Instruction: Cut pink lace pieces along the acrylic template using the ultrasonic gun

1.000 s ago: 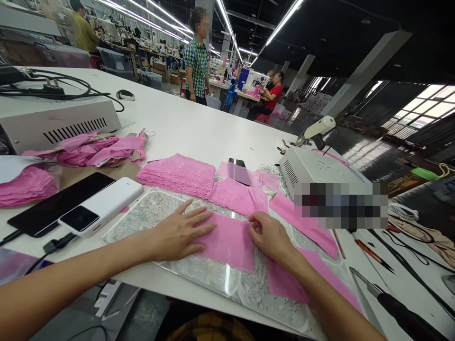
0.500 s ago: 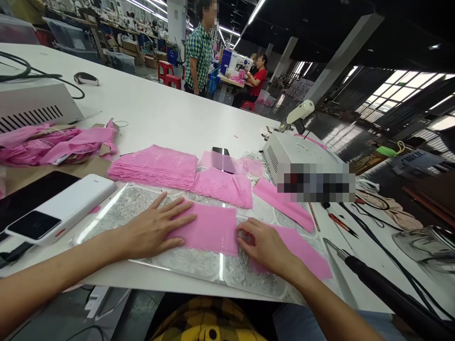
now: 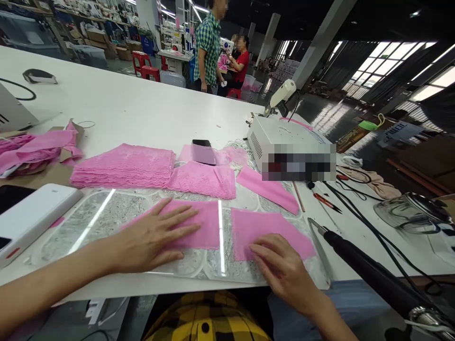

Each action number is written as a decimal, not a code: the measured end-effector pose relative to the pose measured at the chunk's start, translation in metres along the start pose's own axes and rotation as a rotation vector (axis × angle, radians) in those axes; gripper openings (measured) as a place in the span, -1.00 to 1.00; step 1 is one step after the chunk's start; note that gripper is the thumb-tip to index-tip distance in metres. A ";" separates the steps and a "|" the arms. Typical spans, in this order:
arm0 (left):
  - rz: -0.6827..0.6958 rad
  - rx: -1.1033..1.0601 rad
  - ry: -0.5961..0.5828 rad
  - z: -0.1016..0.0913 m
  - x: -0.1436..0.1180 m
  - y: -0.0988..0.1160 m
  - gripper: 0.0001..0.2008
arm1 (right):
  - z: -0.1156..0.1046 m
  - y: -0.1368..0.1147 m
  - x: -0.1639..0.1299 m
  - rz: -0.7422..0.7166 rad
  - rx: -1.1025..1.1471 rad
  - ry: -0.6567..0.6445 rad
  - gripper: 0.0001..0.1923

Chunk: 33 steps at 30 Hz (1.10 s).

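Both hands (image 3: 213, 255) press flat on pink lace pieces (image 3: 263, 227).

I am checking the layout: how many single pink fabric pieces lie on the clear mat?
3: one under the left hand, one under the right hand, one further back right. Stacked lace behind is not counted.

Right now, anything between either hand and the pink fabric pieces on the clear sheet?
Nothing visible. The left hand lies flat on the left pink piece, and the right hand rests on the near edge of the right pink piece. Both pieces lie on the clear sheet, apart.
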<state>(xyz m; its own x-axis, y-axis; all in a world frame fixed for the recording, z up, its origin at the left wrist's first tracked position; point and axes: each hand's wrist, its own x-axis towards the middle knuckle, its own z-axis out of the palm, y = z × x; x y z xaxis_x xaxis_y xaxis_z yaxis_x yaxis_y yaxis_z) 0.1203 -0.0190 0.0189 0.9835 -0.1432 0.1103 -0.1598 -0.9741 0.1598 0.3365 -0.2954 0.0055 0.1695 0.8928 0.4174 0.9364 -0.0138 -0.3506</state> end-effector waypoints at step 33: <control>0.231 -0.013 -0.205 0.012 0.060 0.044 -0.40 | 0.020 -0.006 -0.007 -0.138 -0.159 0.043 -0.67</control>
<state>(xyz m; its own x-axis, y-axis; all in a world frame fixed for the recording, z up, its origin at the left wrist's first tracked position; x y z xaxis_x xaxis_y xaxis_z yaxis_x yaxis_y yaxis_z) 0.1737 -0.0732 0.0206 0.9173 -0.3945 -0.0546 -0.3813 -0.9095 0.1658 0.3240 -0.2932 -0.0121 0.0465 0.8713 0.4886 0.9877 0.0331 -0.1531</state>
